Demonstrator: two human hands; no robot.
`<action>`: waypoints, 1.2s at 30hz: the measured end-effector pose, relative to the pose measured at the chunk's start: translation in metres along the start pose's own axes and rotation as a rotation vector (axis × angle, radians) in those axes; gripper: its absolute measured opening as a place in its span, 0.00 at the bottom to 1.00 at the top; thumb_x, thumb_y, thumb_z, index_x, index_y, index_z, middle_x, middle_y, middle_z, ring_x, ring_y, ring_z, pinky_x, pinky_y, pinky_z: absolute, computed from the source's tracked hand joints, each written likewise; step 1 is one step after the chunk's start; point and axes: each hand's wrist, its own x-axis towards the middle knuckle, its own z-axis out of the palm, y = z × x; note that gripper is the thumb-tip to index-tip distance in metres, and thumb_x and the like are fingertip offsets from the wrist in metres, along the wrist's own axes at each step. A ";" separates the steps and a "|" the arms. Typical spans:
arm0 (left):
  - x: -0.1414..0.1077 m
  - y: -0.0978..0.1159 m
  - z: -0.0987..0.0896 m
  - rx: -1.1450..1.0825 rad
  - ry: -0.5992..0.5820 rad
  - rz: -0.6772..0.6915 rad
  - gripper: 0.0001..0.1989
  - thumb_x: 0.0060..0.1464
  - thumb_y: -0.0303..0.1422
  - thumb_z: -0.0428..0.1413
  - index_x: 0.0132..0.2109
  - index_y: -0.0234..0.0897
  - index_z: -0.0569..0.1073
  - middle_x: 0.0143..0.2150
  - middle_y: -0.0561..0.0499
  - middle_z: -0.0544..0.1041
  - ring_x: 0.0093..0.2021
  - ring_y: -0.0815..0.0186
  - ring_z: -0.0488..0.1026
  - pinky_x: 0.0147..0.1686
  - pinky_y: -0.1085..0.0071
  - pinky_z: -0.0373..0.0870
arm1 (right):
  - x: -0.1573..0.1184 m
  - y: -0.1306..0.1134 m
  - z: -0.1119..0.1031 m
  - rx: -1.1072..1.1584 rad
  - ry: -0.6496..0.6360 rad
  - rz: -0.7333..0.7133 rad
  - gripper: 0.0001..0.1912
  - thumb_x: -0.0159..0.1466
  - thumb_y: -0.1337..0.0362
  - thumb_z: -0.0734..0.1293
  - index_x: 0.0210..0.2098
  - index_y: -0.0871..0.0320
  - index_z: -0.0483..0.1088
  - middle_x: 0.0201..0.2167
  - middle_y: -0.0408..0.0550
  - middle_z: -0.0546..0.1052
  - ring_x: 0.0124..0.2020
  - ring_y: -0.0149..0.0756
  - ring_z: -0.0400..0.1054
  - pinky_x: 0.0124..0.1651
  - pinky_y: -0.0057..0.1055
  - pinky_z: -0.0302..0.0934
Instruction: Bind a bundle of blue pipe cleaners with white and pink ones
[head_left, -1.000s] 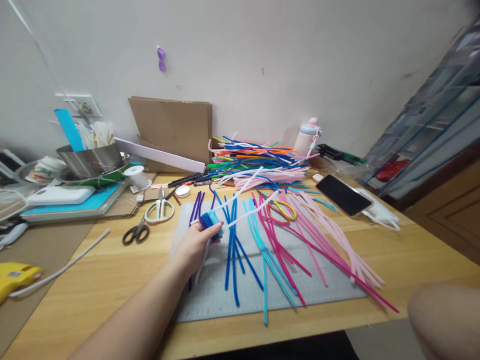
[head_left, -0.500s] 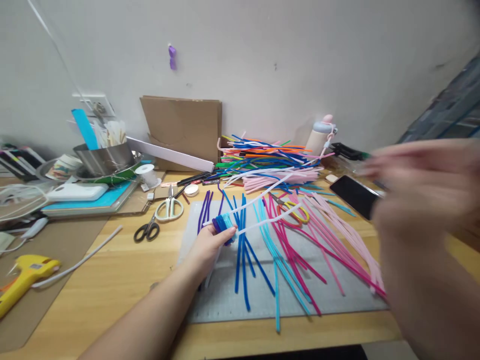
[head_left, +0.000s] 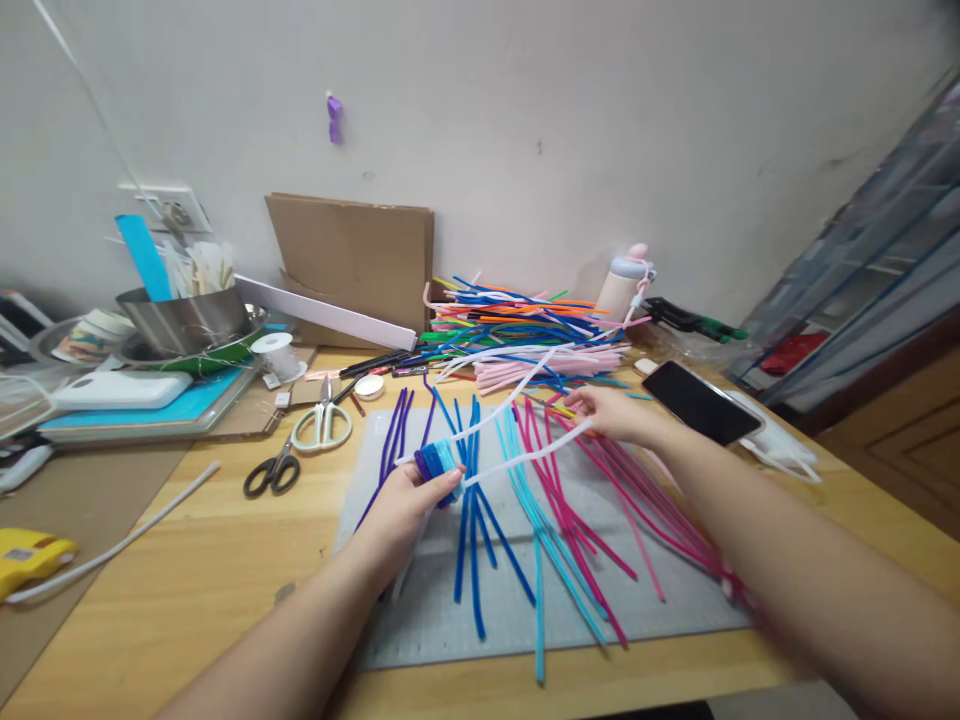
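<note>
My left hand is closed on a bundle of pipe cleaners, wound in purple, blue and light-blue bands. Two long white pipe cleaners stick out of the bundle to the right; a short white end shows on its left. At the back of the grey mat, my right hand has its fingers closed around the handles of the yellow scissors, which it mostly covers. Beneath both hands lie blue pipe cleaners, light-blue pipe cleaners and dark-pink pipe cleaners.
A heap of coloured pipe cleaners lies by the wall. White-handled scissors and black-handled scissors rest left of the mat. A phone, a bottle and a yellow glue gun are around the edges.
My right hand has come down from the raised right side to the yellow scissors and closed on their handles. My left hand keeps its hold on the banded bundle. The view has shifted slightly right.
</note>
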 end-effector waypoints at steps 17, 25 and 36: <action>0.003 -0.003 -0.002 -0.017 0.046 0.029 0.13 0.37 0.37 0.63 0.31 0.33 0.76 0.26 0.51 0.74 0.25 0.72 0.65 0.26 0.75 0.59 | -0.031 0.026 0.016 -0.159 -0.119 -0.124 0.11 0.57 0.57 0.61 0.28 0.58 0.69 0.27 0.47 0.73 0.29 0.34 0.65 0.31 0.27 0.54; 0.001 0.002 -0.001 -0.015 0.019 0.062 0.18 0.36 0.36 0.64 0.37 0.32 0.76 0.25 0.53 0.73 0.24 0.73 0.64 0.26 0.76 0.59 | -0.036 -0.010 0.010 -0.129 -0.051 -0.043 0.07 0.58 0.65 0.59 0.25 0.58 0.65 0.22 0.45 0.71 0.24 0.32 0.64 0.28 0.27 0.54; 0.003 0.005 -0.002 -0.144 0.157 0.164 0.16 0.44 0.40 0.59 0.37 0.32 0.75 0.30 0.50 0.75 0.28 0.71 0.68 0.31 0.76 0.63 | -0.108 -0.138 0.003 0.500 0.173 -0.443 0.05 0.59 0.63 0.60 0.35 0.55 0.65 0.21 0.40 0.64 0.21 0.29 0.59 0.23 0.25 0.52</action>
